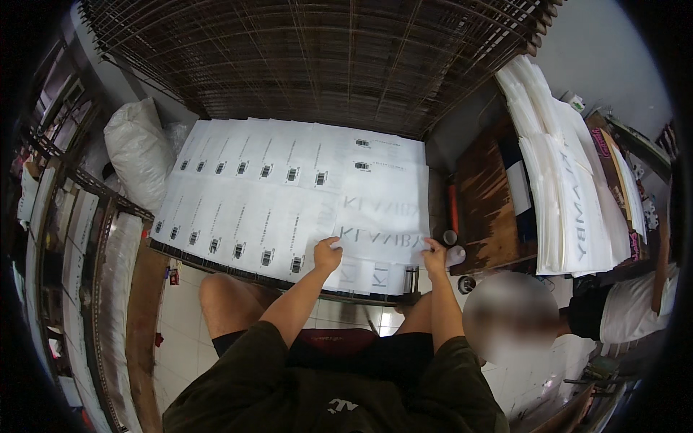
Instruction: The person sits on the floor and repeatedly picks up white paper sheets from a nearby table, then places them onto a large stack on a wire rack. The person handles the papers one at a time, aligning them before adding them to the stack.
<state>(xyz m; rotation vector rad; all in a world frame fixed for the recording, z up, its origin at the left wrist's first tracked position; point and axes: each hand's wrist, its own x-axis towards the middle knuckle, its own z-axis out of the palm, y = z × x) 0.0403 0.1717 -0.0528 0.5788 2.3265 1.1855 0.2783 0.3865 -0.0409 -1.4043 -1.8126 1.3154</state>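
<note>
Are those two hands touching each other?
Apart. The head view shows the left hand and right hand, with a lettered white sheet visible between them.

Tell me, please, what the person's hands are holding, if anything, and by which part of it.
A white printed sheet appears to be held: its left side by the left hand, its right side by the right hand.

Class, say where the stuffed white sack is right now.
In the head view's upper left, the stuffed white sack is just left of the printed white sheets.
</note>
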